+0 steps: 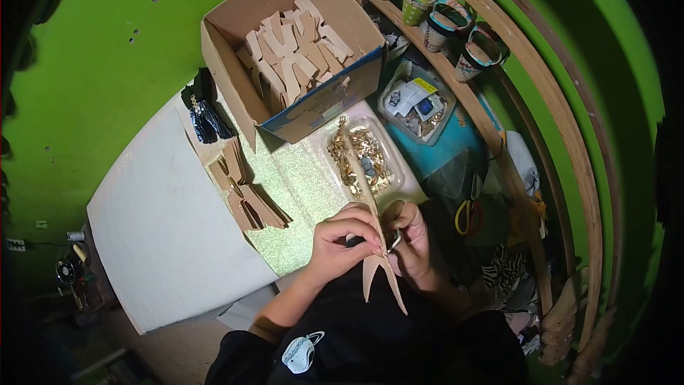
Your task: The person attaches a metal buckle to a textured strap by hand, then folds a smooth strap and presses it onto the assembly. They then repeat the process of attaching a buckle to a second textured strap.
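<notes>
A long tan strip with a forked lower end (372,203) stands edge-on between my hands, in front of my dark clothing. My left hand (342,239) pinches it just above the fork, thumb and fingers closed on it. My right hand (412,239) is closed at the strip's other side, fingers curled. Something small and shiny shows by the right fingers, too little to make out. Beyond the hands, a clear plastic tub (410,189) holds many gold-coloured metal pieces, and the strip's far end overlaps it from this view.
A cardboard box (231,64) full of tan cut pieces stands behind. Stacked tan pieces (249,199) and dark shiny ones (206,117) lie left, beside a white board (157,221). At right are another tub (445,128), yellow-handled scissors (464,217) and small baskets (479,57) on a wooden rack.
</notes>
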`<state>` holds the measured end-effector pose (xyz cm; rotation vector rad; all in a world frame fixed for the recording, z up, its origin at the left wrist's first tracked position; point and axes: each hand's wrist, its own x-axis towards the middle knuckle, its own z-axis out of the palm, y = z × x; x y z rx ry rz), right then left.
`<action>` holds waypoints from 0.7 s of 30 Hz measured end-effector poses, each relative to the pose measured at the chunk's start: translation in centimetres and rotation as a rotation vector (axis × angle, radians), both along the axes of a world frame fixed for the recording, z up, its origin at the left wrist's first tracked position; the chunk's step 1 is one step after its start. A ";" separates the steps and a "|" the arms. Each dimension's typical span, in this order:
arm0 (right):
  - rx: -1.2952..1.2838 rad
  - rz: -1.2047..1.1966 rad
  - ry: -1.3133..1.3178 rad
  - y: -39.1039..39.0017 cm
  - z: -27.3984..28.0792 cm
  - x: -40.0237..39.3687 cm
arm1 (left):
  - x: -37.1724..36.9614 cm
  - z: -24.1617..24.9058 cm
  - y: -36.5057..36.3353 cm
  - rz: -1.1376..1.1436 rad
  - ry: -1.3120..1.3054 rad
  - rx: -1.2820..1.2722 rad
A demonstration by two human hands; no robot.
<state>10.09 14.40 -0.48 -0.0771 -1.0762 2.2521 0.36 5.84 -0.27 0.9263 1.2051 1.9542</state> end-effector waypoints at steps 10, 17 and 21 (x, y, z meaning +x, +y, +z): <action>0.629 -0.301 -0.173 1.8 -0.4 0.3 | -1.8 1.2 -1.5 -0.166 -0.051 -0.021; 1.078 -0.423 -0.152 2.1 0.9 0.2 | -0.3 2.8 -1.4 0.209 0.063 -0.351; 1.011 -0.407 -0.156 2.0 1.0 0.3 | -0.1 4.1 -1.6 0.224 0.166 -0.365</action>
